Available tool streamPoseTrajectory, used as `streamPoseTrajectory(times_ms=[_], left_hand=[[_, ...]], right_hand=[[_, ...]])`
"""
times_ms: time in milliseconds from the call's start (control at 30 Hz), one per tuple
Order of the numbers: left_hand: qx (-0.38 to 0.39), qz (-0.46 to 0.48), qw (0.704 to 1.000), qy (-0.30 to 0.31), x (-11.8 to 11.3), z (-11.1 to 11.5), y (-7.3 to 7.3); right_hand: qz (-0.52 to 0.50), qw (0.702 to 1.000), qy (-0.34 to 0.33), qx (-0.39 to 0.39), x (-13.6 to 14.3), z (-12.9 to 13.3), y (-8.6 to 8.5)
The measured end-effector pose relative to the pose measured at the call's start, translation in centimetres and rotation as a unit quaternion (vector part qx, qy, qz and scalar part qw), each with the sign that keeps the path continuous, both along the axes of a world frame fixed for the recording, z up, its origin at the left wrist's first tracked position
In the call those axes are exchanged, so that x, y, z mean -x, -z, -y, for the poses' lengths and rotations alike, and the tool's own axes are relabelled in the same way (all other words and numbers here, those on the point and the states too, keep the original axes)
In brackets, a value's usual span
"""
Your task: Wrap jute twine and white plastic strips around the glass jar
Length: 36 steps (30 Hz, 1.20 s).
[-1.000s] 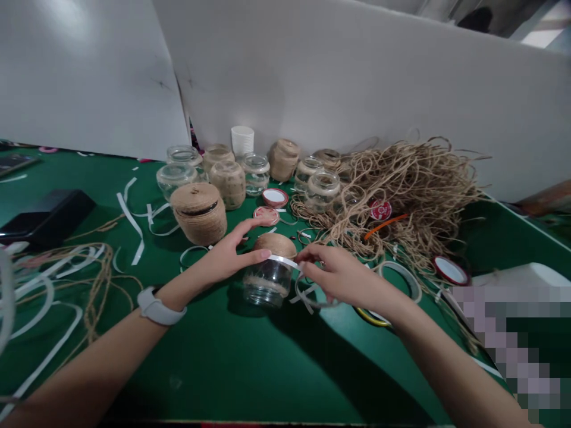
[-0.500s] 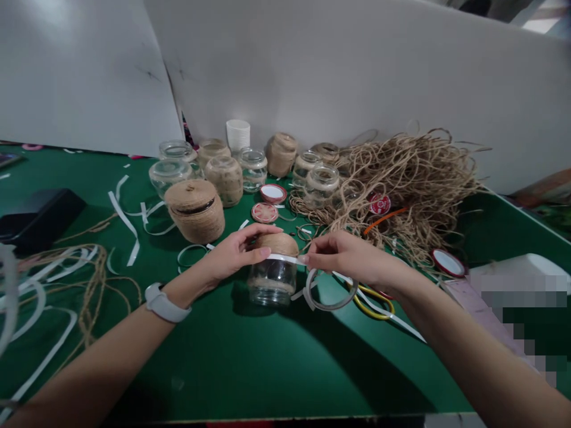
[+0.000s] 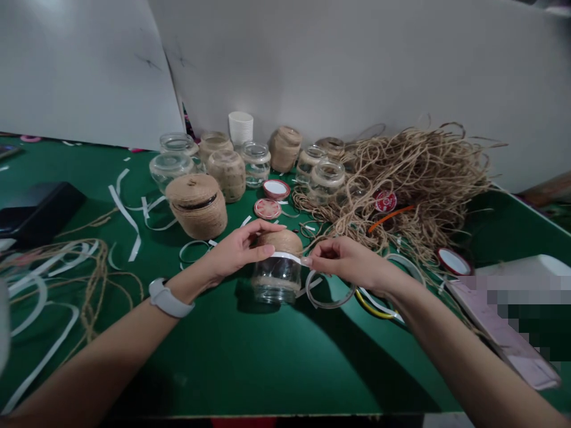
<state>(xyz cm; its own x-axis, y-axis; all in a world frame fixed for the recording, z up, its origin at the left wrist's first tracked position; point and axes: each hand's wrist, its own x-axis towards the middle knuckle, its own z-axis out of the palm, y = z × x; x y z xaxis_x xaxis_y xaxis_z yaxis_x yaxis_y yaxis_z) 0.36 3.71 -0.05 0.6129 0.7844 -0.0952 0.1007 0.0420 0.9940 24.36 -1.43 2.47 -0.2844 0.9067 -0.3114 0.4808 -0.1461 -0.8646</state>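
Observation:
A glass jar (image 3: pixel 277 276) stands mouth down on the green table, its upper part wound with brown twine. Round its middle, just below the twine, lies a white strip (image 3: pixel 285 256). My left hand (image 3: pixel 243 249) grips the jar from the left, thumb pressed on the strip. On the right, my right hand (image 3: pixel 343 258) pinches the strip's end between thumb and finger, close to the jar. A roll of tape (image 3: pixel 331 304) hangs or rests just below my right hand; which one I cannot tell.
Behind stand a twine-covered lidded pot (image 3: pixel 198 208), several jars (image 3: pixel 256 163) and white cups (image 3: pixel 241 128). A heap of twine (image 3: pixel 410 172) fills the back right. White strips (image 3: pixel 125 220) lie left. Yellow-handled scissors (image 3: pixel 372 306) are partly under my right forearm.
The view has shifted slightly, moving the scene a little. My right hand keeps its pinch on the strip, and my left hand still holds the jar.

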Motion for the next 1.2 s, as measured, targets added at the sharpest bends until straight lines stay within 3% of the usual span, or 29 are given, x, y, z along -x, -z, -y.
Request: streamPoseTrajectory(times_ms=[200, 400, 500, 600, 667, 767, 833, 967, 1100, 1200], left_hand=[[-0.007, 0.01, 1.0, 0.004, -0.1, 0.1, 0.3], [-0.055, -0.023, 0.998, 0.004, 0.1, 0.1, -0.5], [-0.106, -0.081, 0.991, -0.028, -0.1, 0.7, -1.3], [-0.163, -0.194, 0.963, -0.087, -0.7, 1.3, -1.6], [-0.179, -0.261, 0.945, -0.082, -1.1, 1.5, -1.6], [-0.144, -0.263, 0.954, -0.02, -1.5, 1.1, -1.9], [-0.127, -0.261, 0.957, -0.017, -1.6, 0.9, -2.2], [-0.104, -0.251, 0.959, -0.083, -1.6, 1.3, -2.3], [-0.028, -0.161, 0.979, -0.123, -1.5, 1.5, -2.2], [0.009, -0.102, 0.984, -0.149, -1.2, 1.0, -3.0]], right_hand=[[0.101, 0.991, 0.003, -0.087, 0.5, 0.2, -0.8], [0.072, 0.996, 0.034, -0.042, 1.2, 0.7, -0.8], [0.024, 0.998, 0.053, -0.011, 1.8, 0.7, -0.8], [0.019, 0.998, 0.051, -0.007, 2.4, 0.4, -1.0], [0.028, 0.999, 0.045, 0.0, 2.5, 0.1, -1.2], [0.016, 0.999, 0.042, 0.031, 2.1, 0.1, -1.2], [-0.012, 0.997, 0.049, 0.05, 1.8, 0.6, -1.1], [-0.06, 0.989, 0.118, 0.066, 1.6, 2.3, -0.7], [-0.14, 0.971, 0.189, 0.046, 2.1, 3.7, 0.3], [-0.195, 0.958, 0.209, 0.01, 2.5, 4.1, 1.1]])
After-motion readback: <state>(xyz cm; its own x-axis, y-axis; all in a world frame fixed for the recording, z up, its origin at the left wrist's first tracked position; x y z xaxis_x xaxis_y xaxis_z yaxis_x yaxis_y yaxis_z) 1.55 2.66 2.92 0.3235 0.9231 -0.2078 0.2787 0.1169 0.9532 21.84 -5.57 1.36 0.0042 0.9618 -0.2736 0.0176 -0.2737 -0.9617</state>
